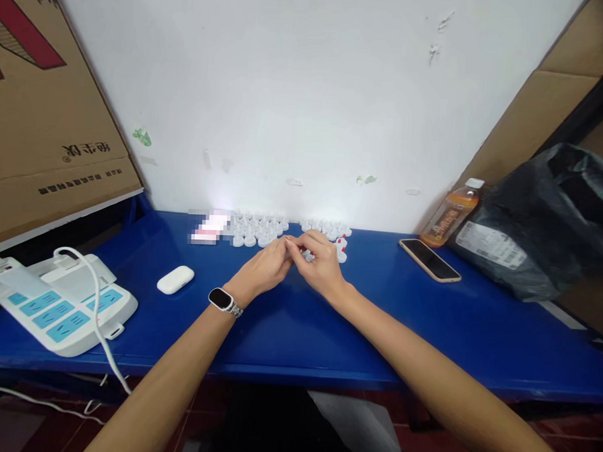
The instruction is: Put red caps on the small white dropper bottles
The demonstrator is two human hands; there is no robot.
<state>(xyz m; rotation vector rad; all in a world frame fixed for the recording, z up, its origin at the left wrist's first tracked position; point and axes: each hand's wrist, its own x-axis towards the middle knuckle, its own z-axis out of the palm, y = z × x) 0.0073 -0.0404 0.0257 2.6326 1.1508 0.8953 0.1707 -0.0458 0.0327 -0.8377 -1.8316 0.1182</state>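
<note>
My left hand (269, 263) and my right hand (319, 261) meet above the blue table (298, 331), fingertips pressed together. Whatever sits between them is too small and too covered to name. Many small white round pieces with raised tips (254, 228) stand in rows beyond my left hand. Another group of white pieces (326, 225) stands behind my right hand. Beside the right hand, a few white pieces with red marks (341, 244) show. My right hand partly hides other white pieces under it.
A white earbud case (175, 279) and a white power strip (66, 310) with a cable lie on the left. To the right are a phone (429, 260), an orange drink bottle (450, 213) and a black plastic bag (543, 221). A white wall (306, 101) bounds the back.
</note>
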